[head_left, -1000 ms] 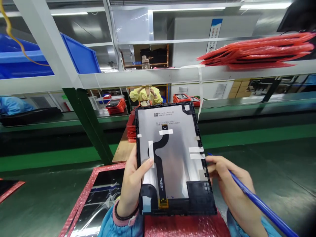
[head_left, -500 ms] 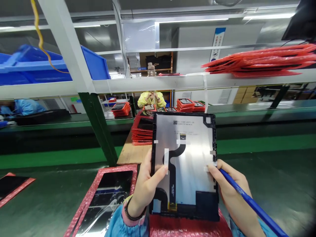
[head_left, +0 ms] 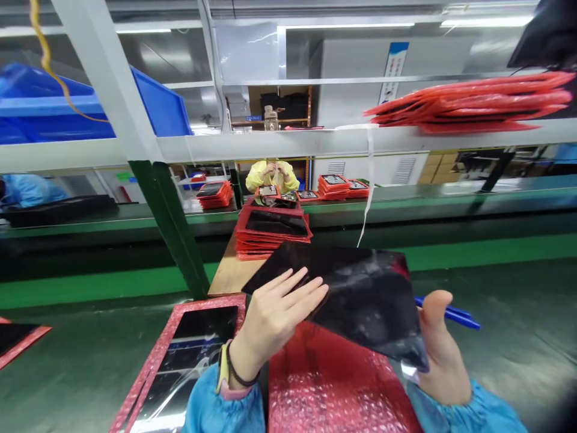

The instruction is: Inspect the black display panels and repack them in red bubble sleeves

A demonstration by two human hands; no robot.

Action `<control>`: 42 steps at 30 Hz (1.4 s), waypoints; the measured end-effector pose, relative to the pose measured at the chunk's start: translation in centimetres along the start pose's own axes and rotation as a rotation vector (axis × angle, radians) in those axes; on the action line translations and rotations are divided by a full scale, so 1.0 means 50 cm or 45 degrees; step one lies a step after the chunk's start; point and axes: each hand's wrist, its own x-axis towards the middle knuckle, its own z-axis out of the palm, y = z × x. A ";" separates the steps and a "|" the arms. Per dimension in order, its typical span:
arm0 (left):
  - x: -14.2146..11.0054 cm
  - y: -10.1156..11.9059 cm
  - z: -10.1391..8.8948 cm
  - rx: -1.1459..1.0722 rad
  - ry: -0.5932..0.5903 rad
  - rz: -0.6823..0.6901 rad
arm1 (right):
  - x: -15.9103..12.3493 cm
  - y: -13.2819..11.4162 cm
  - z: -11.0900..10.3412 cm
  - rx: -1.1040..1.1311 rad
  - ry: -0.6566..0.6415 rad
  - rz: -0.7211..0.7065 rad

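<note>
A tablet screen (head_left: 360, 294) is held tilted in mid-air, its glossy black glass face toward me. My left hand (head_left: 282, 313) grips its left part, fingers lying across the glass and thumb hidden beneath. At the right edge my right hand (head_left: 439, 355) supports the screen, thumb raised and other fingers hidden behind it. A blue pen-like tool (head_left: 455, 316) sticks out behind that thumb. Below the screen lies a red bubble-wrap bag (head_left: 333, 385). Left of my left wrist, another black screen (head_left: 198, 343) lies on red bubble wrap under clear film.
A stack of red-wrapped screens (head_left: 270, 231) stands on a wooden board (head_left: 220, 276) ahead. A green post (head_left: 166, 222) rises at left. Red bags (head_left: 469, 105) lie on the shelf (head_left: 279, 143), near a blue bin (head_left: 157, 102). A person in yellow (head_left: 273, 174) sits beyond.
The screen has turned over from its metal back with the black ribbon cable to its glass face, and tilted. My left fingers now lie over the glass; my right thumb has lifted off.
</note>
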 end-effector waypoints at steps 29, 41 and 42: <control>0.028 0.076 -0.013 -0.822 0.154 -0.497 | -0.037 0.042 -0.007 -0.111 0.351 -0.277; 0.030 0.006 0.002 -1.870 0.540 -1.578 | -0.050 0.056 -0.038 -0.026 0.385 -0.288; 0.032 0.010 0.006 -1.896 0.645 -1.572 | -0.050 0.056 -0.030 -0.052 0.361 -0.268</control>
